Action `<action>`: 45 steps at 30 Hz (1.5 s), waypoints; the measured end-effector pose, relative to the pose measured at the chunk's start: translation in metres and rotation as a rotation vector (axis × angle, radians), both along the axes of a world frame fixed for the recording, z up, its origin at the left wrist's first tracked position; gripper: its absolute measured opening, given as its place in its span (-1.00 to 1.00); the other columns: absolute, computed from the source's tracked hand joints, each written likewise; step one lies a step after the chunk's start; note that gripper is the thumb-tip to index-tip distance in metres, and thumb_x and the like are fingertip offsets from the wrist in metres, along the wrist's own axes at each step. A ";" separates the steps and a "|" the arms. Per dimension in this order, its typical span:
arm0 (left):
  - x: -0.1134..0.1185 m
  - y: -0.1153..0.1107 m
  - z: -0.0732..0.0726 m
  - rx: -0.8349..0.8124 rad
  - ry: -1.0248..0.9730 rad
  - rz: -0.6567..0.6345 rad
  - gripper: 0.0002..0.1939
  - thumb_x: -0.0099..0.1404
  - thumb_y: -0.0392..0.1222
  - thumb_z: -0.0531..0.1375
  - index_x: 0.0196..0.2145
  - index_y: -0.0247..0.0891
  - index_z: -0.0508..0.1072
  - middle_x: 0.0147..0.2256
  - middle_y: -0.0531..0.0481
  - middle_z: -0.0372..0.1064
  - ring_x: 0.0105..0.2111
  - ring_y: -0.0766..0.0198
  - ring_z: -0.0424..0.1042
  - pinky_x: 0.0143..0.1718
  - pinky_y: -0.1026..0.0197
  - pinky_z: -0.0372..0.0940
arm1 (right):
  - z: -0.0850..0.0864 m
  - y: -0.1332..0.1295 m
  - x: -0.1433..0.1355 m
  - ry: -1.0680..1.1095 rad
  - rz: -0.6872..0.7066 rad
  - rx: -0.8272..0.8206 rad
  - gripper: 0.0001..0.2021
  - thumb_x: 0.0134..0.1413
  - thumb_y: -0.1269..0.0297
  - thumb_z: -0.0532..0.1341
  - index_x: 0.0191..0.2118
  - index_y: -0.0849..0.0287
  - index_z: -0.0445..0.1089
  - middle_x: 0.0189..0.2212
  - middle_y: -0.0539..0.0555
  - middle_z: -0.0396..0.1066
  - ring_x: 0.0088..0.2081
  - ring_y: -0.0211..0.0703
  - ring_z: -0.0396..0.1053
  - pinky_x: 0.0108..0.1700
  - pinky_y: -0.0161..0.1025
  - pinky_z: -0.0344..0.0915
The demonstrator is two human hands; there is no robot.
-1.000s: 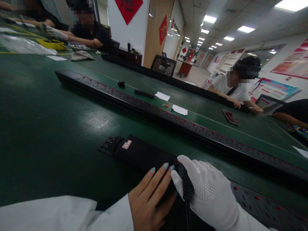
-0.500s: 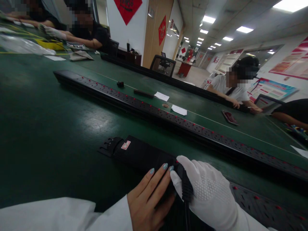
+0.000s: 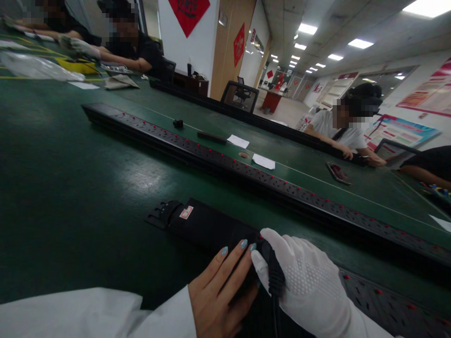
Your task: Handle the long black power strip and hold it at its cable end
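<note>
A long black power strip (image 3: 214,226) lies across the table in front of me, with a slotted bracket (image 3: 160,215) and a small red-and-white label (image 3: 186,212) at its left end. My left hand (image 3: 223,291), bare, rests on the strip with fingers stretched out, its fingertips beside the plug. My right hand (image 3: 310,277), in a white dotted glove, is closed around a black power plug (image 3: 276,268) that is up against the strip's socket face. The cord runs down from the plug. The plug's pins are hidden, so how deep it sits I cannot tell.
Beyond my hands, a second long power strip (image 3: 246,170) with red lights runs diagonally across the green table (image 3: 70,188). Farther back are paper slips (image 3: 263,161), a phone (image 3: 338,173), a small black part (image 3: 178,123) and another long black bar (image 3: 211,103). Several people work around the table.
The whole view has shifted very slightly. Both hands keep their places on the strip and the plug.
</note>
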State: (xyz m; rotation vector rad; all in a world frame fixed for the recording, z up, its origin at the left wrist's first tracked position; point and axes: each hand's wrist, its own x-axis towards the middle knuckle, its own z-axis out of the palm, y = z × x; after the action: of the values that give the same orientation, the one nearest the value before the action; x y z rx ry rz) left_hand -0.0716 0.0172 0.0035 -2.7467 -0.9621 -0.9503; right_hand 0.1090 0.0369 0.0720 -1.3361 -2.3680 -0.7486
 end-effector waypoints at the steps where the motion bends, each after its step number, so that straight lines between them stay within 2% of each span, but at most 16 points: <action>1: 0.000 0.000 0.000 -0.005 -0.001 0.001 -0.61 0.26 -0.11 0.20 0.04 -0.17 0.33 0.20 -0.13 0.10 0.30 0.05 -0.28 0.24 0.04 -0.31 | 0.000 0.000 0.000 -0.001 0.002 -0.001 -0.68 0.19 0.11 0.06 -0.12 0.25 0.35 -0.48 0.06 0.40 -0.47 -0.10 0.34 -0.39 -0.21 0.12; 7: -0.001 0.000 0.001 -0.011 0.002 -0.013 -0.60 0.25 -0.06 0.22 0.02 -0.17 0.35 0.20 -0.16 0.10 0.30 0.03 -0.30 0.24 0.03 -0.31 | 0.000 0.001 0.000 0.005 0.007 0.003 -0.68 0.20 0.11 0.05 -0.13 0.26 0.35 -0.48 0.06 0.40 -0.47 -0.11 0.34 -0.39 -0.22 0.12; 16: 0.001 0.001 -0.004 0.017 -0.040 0.005 -0.69 0.28 -0.13 0.17 -0.02 -0.16 0.39 0.19 -0.11 0.13 0.30 0.07 -0.27 0.24 0.05 -0.29 | -0.001 0.001 0.001 -0.012 -0.002 -0.017 -0.67 0.21 0.10 0.04 -0.12 0.25 0.34 -0.48 0.05 0.39 -0.48 -0.13 0.31 -0.38 -0.22 0.11; 21: 0.000 0.000 -0.001 0.022 0.014 0.013 -0.58 0.25 -0.05 0.20 0.05 -0.17 0.33 0.21 -0.12 0.09 0.30 0.05 -0.28 0.25 0.04 -0.30 | -0.001 0.001 0.001 -0.010 -0.006 -0.013 -0.67 0.22 0.09 0.03 -0.12 0.24 0.35 -0.49 0.05 0.39 -0.48 -0.14 0.31 -0.38 -0.23 0.10; 31: 0.000 0.001 -0.001 -0.005 -0.024 -0.022 -0.58 0.18 -0.06 0.27 -0.02 -0.19 0.37 0.21 -0.18 0.08 0.30 0.03 -0.30 0.24 0.04 -0.32 | 0.000 0.000 -0.001 0.005 -0.001 0.006 -0.68 0.20 0.11 0.05 -0.13 0.25 0.37 -0.48 0.06 0.40 -0.46 -0.14 0.34 -0.38 -0.22 0.13; 35: -0.001 0.001 -0.002 -0.012 -0.007 -0.026 -0.50 0.10 -0.04 0.32 -0.01 -0.18 0.37 0.21 -0.19 0.07 0.31 0.02 -0.34 0.24 0.04 -0.35 | -0.002 0.000 0.001 -0.007 -0.013 -0.002 -0.68 0.20 0.10 0.05 -0.12 0.23 0.36 -0.48 0.05 0.40 -0.47 -0.12 0.34 -0.37 -0.21 0.13; 40: -0.001 0.001 -0.001 -0.025 -0.037 -0.027 -0.67 0.23 -0.11 0.23 -0.05 -0.18 0.39 0.20 -0.17 0.10 0.31 0.07 -0.31 0.23 0.06 -0.32 | 0.002 0.000 0.000 -0.004 -0.005 -0.002 -0.68 0.21 0.12 0.03 -0.14 0.25 0.36 -0.48 0.07 0.41 -0.47 -0.11 0.35 -0.39 -0.22 0.13; 45: 0.001 0.000 -0.002 -0.014 -0.029 -0.011 -0.68 0.24 -0.11 0.22 -0.05 -0.16 0.38 0.19 -0.13 0.12 0.30 0.08 -0.30 0.24 0.05 -0.31 | 0.003 0.000 -0.002 0.000 0.005 0.005 -0.67 0.23 0.13 0.01 -0.15 0.25 0.37 -0.50 0.06 0.40 -0.49 -0.12 0.35 -0.42 -0.22 0.13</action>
State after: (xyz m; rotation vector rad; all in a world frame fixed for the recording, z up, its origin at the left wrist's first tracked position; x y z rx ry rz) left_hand -0.0709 0.0173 0.0019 -2.7597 -0.9628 -0.9910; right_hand 0.1068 0.0370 0.0752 -1.3281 -2.3674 -0.7525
